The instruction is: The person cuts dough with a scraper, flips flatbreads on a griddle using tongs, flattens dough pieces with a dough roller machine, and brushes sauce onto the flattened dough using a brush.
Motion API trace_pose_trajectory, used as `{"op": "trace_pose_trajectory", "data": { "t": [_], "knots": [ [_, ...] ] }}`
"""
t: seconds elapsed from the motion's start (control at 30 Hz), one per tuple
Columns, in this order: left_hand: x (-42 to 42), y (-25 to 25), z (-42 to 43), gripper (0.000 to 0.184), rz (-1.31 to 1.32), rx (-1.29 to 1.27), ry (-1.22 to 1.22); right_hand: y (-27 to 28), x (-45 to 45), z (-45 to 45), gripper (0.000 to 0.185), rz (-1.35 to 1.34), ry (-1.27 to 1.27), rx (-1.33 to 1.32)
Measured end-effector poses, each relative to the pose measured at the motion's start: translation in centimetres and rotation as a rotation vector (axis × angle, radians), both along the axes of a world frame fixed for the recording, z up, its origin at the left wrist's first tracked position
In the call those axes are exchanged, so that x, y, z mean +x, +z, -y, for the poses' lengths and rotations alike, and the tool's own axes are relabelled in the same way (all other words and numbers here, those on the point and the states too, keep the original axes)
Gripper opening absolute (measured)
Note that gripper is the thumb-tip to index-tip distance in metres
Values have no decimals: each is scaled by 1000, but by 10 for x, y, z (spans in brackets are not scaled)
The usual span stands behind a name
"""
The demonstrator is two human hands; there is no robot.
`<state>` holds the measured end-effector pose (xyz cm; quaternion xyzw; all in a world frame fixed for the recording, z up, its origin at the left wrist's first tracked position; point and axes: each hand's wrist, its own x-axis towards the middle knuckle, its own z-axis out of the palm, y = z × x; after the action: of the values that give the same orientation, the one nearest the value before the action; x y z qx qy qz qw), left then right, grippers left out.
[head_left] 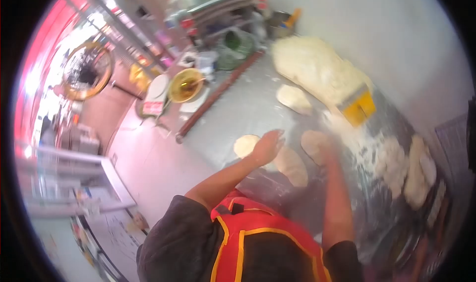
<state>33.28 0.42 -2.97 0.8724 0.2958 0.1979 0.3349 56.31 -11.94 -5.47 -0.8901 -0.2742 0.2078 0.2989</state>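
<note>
On the metal work surface [218,118] lie several flat pieces of dough. My left hand [268,147] is over the dough, between a round piece [246,146] and a longer oval piece [291,168]; its fingers are extended. My right hand [328,150] is at the right edge of another round piece [313,146], blurred by motion, its fingers not distinct. A small piece of dough [294,99] lies farther back, beside a large dough mass [320,66]. A yellow scraper [359,106] rests against the front end of that mass.
A long brown rod [220,98] crosses the left side of the surface. Beyond it are a yellow bowl [186,85] and a plastic bag [235,46]. Loose flour [364,145] and more dough [416,173] lie at the right. A white wall stands behind.
</note>
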Motion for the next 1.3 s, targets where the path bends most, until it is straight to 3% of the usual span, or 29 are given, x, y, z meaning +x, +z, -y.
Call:
{"op": "trace_pose_trajectory", "data": {
  "t": [0.03,0.1,0.13,0.17,0.2,0.23,0.27,0.3,0.33,0.37,0.4,0.47,0.5,0.67,0.73,0.8,0.87,0.9,0.97,1.0,1.07,1.1,1.13,1.17,1.23,1.3],
  "knots": [
    [-10,6,-1,40,-17,-33,48,2,1,-4,43,9,5,0],
    [-20,-4,-1,42,23,24,116,-73,20,-21,45,98,291,-21],
    [-20,-19,-6,44,69,127,150,-87,21,-31,46,208,336,59],
    [-15,-15,-10,50,118,41,97,-101,22,-40,47,326,376,135],
    [-5,-5,-18,57,171,-38,52,-100,16,-42,48,486,313,312],
    [16,34,-24,65,-59,-289,-29,-99,11,-45,49,622,237,500],
    [21,66,-25,68,95,-334,-86,-100,7,-43,48,626,206,519],
    [66,17,-20,68,254,-157,-15,-98,1,-41,48,595,189,451],
    [78,73,-11,65,150,-341,-28,-100,-3,-32,48,575,157,373],
    [123,49,13,46,572,-185,224,-99,-9,-23,48,563,144,295],
    [120,43,20,40,424,-191,18,-98,-15,-18,48,558,144,237],
    [104,13,28,32,253,-76,-160,-96,-32,-7,48,553,154,128],
    [95,-12,25,30,235,53,-133,-94,-41,-5,47,555,156,90],
    [84,28,24,46,317,-838,431,-82,-94,-10,47,577,177,-10],
    [83,26,6,52,535,-1104,362,-75,-120,-18,47,606,211,8],
    [-38,109,-36,55,487,-1296,-149,-66,-149,-30,47,631,262,57],
    [-142,158,-80,59,414,-1225,-331,-50,-170,-49,47,646,317,158],
    [-186,171,-98,62,375,-1147,-352,-36,-185,-64,47,626,313,214],
    [-232,135,-142,52,479,-574,-499,38,-247,-108,52,481,239,298],
    [-259,121,-153,49,619,-572,-505,86,-291,-136,57,388,192,337],
    [-337,144,-170,43,538,-580,-351,106,-343,-203,57,358,236,429],
    [-377,167,-177,41,321,-591,-190,136,-391,-230,55,465,397,409],
    [-401,154,-187,40,356,-707,-131,163,-445,-252,54,571,560,383],
    [-422,130,-200,38,395,-826,-71,171,-482,-278,52,508,693,491],
    [-467,86,-221,36,451,-479,117,163,-543,-328,50,475,952,634],
    [-539,106,-231,35,617,-765,254,158,-604,-368,48,387,1161,660]
  ]
}}
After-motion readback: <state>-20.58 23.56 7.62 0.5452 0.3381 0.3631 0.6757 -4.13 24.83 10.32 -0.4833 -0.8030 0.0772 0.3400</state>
